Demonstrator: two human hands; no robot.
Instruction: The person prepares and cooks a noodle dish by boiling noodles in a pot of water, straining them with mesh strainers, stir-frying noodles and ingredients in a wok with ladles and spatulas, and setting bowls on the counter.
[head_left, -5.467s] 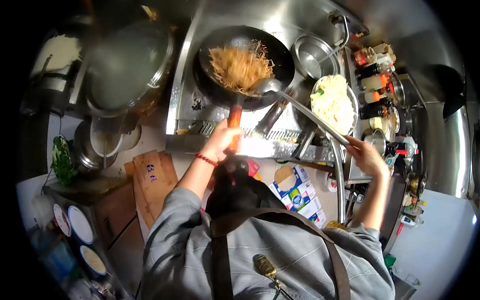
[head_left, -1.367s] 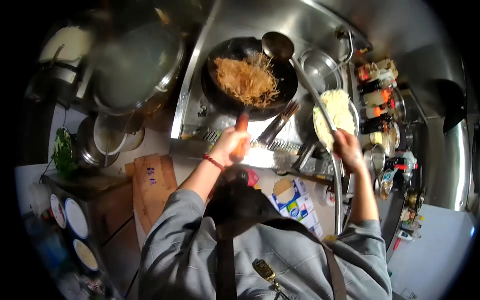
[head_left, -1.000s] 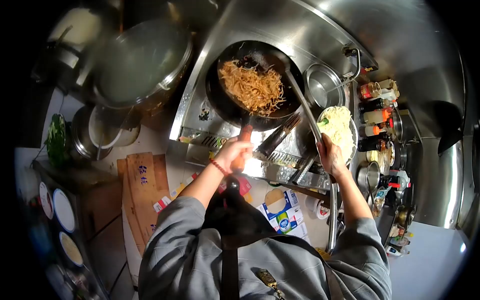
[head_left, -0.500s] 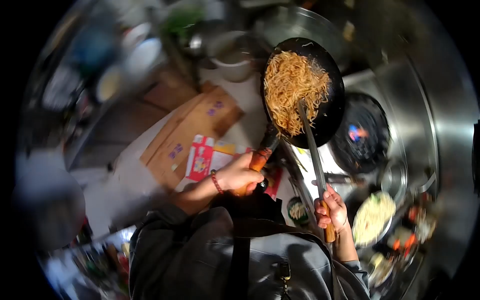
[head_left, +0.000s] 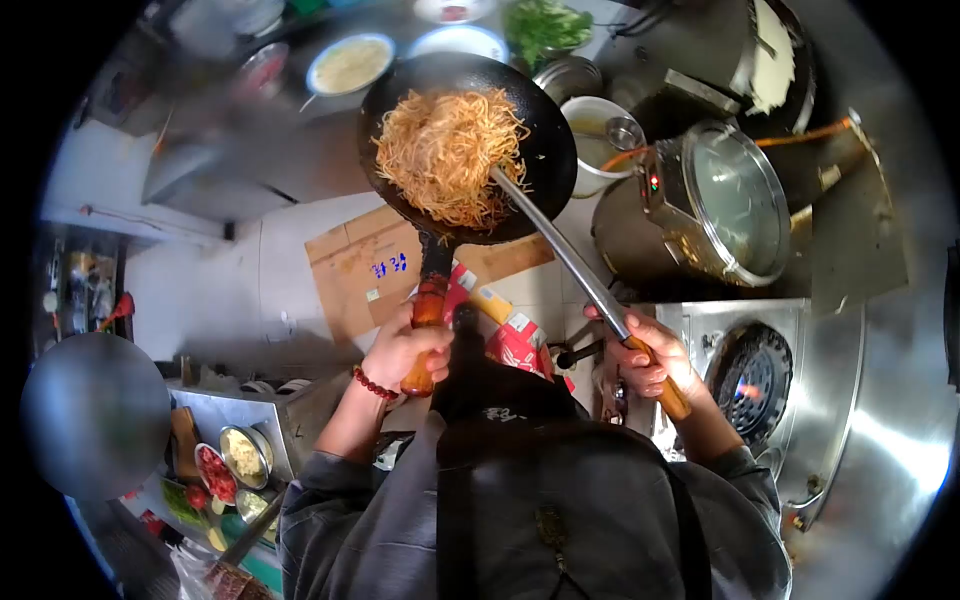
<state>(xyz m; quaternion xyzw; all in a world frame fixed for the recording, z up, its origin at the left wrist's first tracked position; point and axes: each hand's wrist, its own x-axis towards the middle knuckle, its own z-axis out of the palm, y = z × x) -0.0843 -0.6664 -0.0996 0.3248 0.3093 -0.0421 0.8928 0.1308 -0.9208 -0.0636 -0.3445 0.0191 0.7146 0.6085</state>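
- The noodles (head_left: pixel 445 155) lie in the wok (head_left: pixel 548 150), heaped toward its left side and near the rim there. If the wok tilts more to this side, I think some strands could slide over.
- The left hand (head_left: pixel 405 355) has its fingers closed around the wooden grip of the wok handle. This one hand seems to carry the weight from one end only, so a tired or slippery grip could let the wok turn.
- The right hand (head_left: pixel 650 360) has its fingers wrapped around the wooden grip of the ladle (head_left: pixel 570 255); the metal shaft reaches into the noodles, where its head is hidden. A strong push could throw noodles out, or press the wok down.
- The wok is away from the burner (head_left: pixel 770 370), in the air, with cardboard (head_left: pixel 350 270) on the floor below in this view. What spills may therefore land there and make it slippery.
- A blue-rimmed plate (head_left: pixel 350 65) appears just beside the wok; how high each is, I cannot tell. A careless swing could knock it.
- A small flame (head_left: pixel 747 391) shows in the burner; a sleeve coming too close could burn.
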